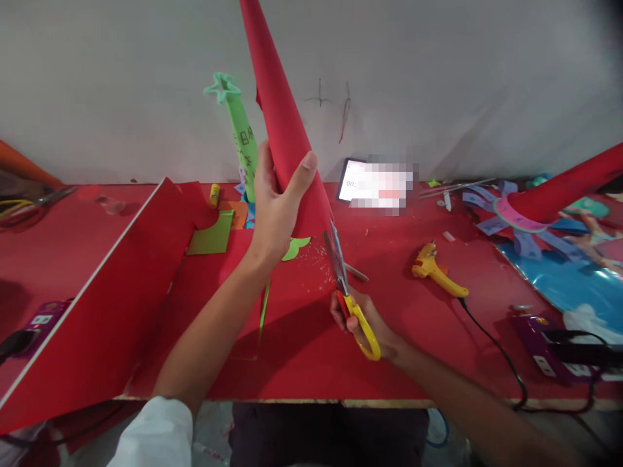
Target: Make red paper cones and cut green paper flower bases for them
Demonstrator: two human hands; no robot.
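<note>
A long red paper cone (288, 120) slants upward in front of me, its wide end low and its narrow end beyond the top of the view. My left hand (280, 207) is wrapped round it near the wide end, thumb across the front. In my right hand (363, 318) is a pair of scissors (361, 327) with yellow and red handles. The blades point up and meet the cone's lower right edge. Just behind the wide end lies a light green paper cutout (296, 248), partly hidden by the cone and my hand.
A yellow glue gun (440, 271) lies to the right, its cord running to a purple power strip (540, 350). An upright red board (121, 305) stands at left. Behind are a green decorated tube (238, 130), a glue stick (214, 195) and a phone (351, 181). Another red cone (574, 185) is far right.
</note>
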